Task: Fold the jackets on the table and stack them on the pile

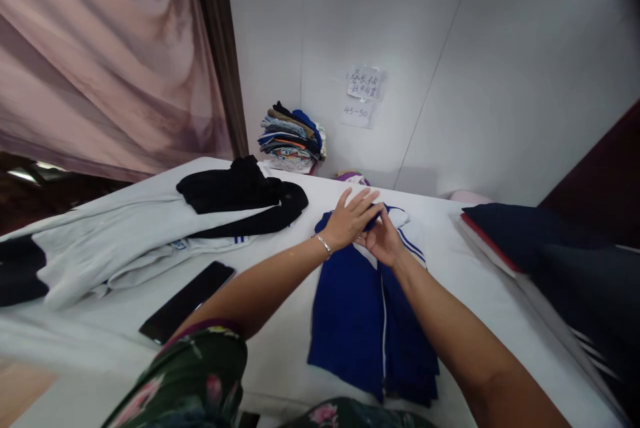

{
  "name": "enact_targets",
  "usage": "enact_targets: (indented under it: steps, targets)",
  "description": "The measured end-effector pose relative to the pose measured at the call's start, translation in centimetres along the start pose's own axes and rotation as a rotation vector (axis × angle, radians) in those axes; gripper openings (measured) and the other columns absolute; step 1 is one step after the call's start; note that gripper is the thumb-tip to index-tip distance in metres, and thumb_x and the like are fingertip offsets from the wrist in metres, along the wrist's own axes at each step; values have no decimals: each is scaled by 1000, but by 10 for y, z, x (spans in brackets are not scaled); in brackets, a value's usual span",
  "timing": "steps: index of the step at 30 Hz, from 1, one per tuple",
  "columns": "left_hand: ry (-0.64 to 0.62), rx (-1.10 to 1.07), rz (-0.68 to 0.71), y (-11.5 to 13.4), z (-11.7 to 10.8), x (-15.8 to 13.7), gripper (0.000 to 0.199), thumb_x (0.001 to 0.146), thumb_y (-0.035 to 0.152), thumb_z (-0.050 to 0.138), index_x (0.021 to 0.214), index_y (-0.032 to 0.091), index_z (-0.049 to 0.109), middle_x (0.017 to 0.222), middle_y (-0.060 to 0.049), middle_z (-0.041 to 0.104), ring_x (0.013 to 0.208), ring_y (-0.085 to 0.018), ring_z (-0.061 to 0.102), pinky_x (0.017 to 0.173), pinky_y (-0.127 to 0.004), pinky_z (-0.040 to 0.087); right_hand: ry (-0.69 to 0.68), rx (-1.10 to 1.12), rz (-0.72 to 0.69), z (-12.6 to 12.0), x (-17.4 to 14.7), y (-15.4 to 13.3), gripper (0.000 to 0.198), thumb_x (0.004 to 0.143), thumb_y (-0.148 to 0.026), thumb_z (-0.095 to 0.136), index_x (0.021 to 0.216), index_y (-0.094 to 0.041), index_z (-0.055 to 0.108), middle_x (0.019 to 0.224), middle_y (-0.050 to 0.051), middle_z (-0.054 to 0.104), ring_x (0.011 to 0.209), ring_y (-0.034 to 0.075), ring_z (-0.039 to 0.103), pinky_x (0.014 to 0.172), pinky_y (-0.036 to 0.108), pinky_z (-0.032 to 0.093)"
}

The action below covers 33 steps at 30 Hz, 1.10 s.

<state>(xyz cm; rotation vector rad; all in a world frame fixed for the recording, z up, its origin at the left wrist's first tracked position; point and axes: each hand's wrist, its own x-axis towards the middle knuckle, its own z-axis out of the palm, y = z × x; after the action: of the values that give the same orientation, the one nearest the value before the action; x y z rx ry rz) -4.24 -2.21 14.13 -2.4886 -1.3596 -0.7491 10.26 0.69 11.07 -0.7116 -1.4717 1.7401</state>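
Note:
A blue and white zip jacket (347, 318) lies front up on the white table, its collar at the far end and its hem toward me. My left hand (349, 218), with a silver bracelet at the wrist, is over the collar with its fingers stretched out and spread. Close against it, my right hand (384, 239) has its fingers curled around a dark blue bit of the collar. The white zip runs down the jacket's front, and one sleeve with blue stripes shows beyond my right wrist. Both hands partly hide the collar.
Left of the jacket lie a black phone (187, 301) and heaped white and black garments (145, 235). Dark folded clothes (520, 228) are stacked at the right. Against the wall stands a pile of folded clothes (290, 135), near handwritten paper signs (364, 85). A pink curtain (115, 48) hangs at left.

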Motion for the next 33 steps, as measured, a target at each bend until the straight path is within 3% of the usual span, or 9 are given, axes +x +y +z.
enact_targets:
  steps: [3,5,9,12,15,19,24,27,33]
  targets:
    - [117,9,-313,4,33,-21,77,78,26,59,144,16,21,155,-14,16,142,-27,14,112,-50,15,-9,81,59,2,-11,20,62,88,-68,19,131,-28,41,128,8,57,104,25,62,87,48,49]
    - [117,-45,-437,2,48,-33,87,76,32,63,146,15,14,155,-15,14,141,-27,17,111,-47,20,3,101,87,2,-17,32,50,87,-60,40,124,-27,49,123,7,59,101,24,63,86,47,50]
    - [77,-150,-487,0,55,-46,89,75,32,63,146,17,13,154,-16,17,139,-28,23,111,-45,20,95,53,113,7,-20,40,41,70,-35,74,107,-22,61,109,5,66,96,22,63,80,41,55]
    - [78,-222,-498,-1,47,-52,93,72,37,67,146,18,14,153,-16,20,140,-27,22,112,-45,18,249,22,126,9,-11,34,34,72,-40,72,98,-18,66,97,6,69,88,22,65,70,37,58]
    - [77,-309,-562,-5,39,-66,85,73,39,66,144,18,23,152,-16,23,140,-27,21,111,-45,21,360,93,103,3,6,14,30,80,-43,64,95,-17,66,93,7,71,86,21,65,68,35,57]
    - [17,-441,-736,-6,37,-97,70,78,39,59,139,13,34,150,-17,28,136,-28,30,108,-41,29,390,341,-74,-19,35,-34,30,91,-46,46,97,-23,64,96,1,71,87,17,65,74,34,56]
    - [-174,-710,-1000,2,42,-131,75,75,47,61,137,11,38,125,-18,57,98,-27,62,86,-36,46,266,420,-185,-59,55,-84,55,92,-62,26,96,-21,62,85,4,70,78,18,65,76,38,55]
    - [-224,-833,-1024,10,46,-142,67,71,44,66,128,14,48,114,-13,64,91,-24,64,80,-32,48,319,403,-213,-77,57,-92,54,92,-61,28,96,-19,60,87,6,69,76,19,65,74,40,55]
    - [-299,-919,-854,28,36,-136,34,71,35,65,100,17,63,94,-7,70,86,-24,64,75,-31,47,529,344,-225,-100,57,-97,34,91,-50,43,97,-20,59,89,3,69,78,17,64,72,36,56]
